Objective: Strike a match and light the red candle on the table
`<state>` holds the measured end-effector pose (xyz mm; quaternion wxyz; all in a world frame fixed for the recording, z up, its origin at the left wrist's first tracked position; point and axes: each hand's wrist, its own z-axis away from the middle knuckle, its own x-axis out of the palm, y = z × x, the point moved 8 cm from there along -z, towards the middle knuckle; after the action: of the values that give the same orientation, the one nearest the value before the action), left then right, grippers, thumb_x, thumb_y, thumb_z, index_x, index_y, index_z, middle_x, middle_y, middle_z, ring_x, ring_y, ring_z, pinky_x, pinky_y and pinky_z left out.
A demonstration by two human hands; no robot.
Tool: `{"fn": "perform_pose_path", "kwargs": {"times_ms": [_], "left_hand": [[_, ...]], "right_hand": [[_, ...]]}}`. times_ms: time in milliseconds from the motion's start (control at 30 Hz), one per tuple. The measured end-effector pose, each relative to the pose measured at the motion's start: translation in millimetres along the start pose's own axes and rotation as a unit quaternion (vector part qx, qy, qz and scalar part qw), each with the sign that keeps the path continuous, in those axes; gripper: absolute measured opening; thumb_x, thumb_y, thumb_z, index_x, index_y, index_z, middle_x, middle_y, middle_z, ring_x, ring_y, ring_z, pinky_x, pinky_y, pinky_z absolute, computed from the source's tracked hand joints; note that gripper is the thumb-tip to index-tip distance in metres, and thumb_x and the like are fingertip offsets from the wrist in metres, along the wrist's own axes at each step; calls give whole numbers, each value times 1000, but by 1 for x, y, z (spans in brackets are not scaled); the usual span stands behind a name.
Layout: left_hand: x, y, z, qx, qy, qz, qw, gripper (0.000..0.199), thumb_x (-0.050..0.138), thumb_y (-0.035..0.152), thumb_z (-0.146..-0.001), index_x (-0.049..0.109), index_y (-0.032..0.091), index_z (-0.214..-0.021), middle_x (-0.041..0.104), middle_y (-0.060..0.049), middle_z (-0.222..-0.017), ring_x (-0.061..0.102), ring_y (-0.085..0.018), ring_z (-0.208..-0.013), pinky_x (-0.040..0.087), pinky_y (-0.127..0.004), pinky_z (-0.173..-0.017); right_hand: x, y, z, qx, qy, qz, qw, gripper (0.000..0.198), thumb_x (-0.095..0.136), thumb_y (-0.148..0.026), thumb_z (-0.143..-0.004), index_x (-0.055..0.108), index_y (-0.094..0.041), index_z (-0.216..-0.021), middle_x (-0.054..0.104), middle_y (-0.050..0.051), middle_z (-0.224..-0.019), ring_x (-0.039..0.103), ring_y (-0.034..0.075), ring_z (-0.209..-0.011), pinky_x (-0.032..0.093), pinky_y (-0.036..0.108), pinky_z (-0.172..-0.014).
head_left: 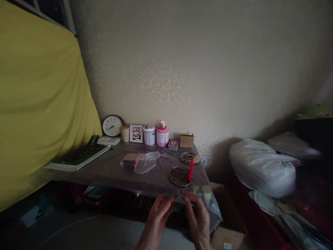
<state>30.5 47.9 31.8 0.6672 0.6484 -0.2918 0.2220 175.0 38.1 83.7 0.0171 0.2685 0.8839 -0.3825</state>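
Seemingly midway: your left hand point(161, 210) and right hand point(197, 211) pinch a small, indistinct piece point(179, 196).
It's between them, not yet set down; a plate point(180, 183) and red candle point(191, 170) are just beyond.

You hold a thin pale stick point(181, 195), lying roughly level, beside a glinting piece point(178, 196) too small to identify, both nearer you than the red candle point(191, 171).
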Motion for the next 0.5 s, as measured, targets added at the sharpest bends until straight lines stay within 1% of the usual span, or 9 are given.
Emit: {"fn": "perform_pose_path", "kwargs": {"times_ms": [133,200,300,500], "left_hand": [[4,0,1,5,-12,24,1000,19,60,24,-78,64,19,-96,68,-7,-101,56,-21,-104,37,-34,-95],[4,0,2,5,-13,30,999,18,61,23,-78,64,19,-95,68,-7,-100,56,-20,-102,37,-34,-94],[2,0,1,8,-9,30,999,18,61,22,-78,64,18,-95,67,-7,-100,57,-19,-100,39,-34,-92],[-2,1,-1,18,-3,27,999,18,61,23,-77,65,18,-95,67,-8,-99,57,-20,-98,39,-35,-92]], "right_hand": [[6,-9,7,-40,-15,13,999,10,52,-26,-86,61,-22,-87,70,1,-84,67,13,-78,53,19,-72],[7,-12,9,-59,-19,20,998,9,52,-25,-87,60,-22,-89,69,1,-84,67,12,-77,53,19,-72],[9,-15,11,-86,-32,32,995,10,51,-23,-87,60,-22,-93,69,1,-84,67,12,-76,53,18,-72],[13,-22,10,-131,-69,39,988,16,49,-22,-88,61,-22,-99,70,2,-89,67,12,-82,53,18,-76]]}}
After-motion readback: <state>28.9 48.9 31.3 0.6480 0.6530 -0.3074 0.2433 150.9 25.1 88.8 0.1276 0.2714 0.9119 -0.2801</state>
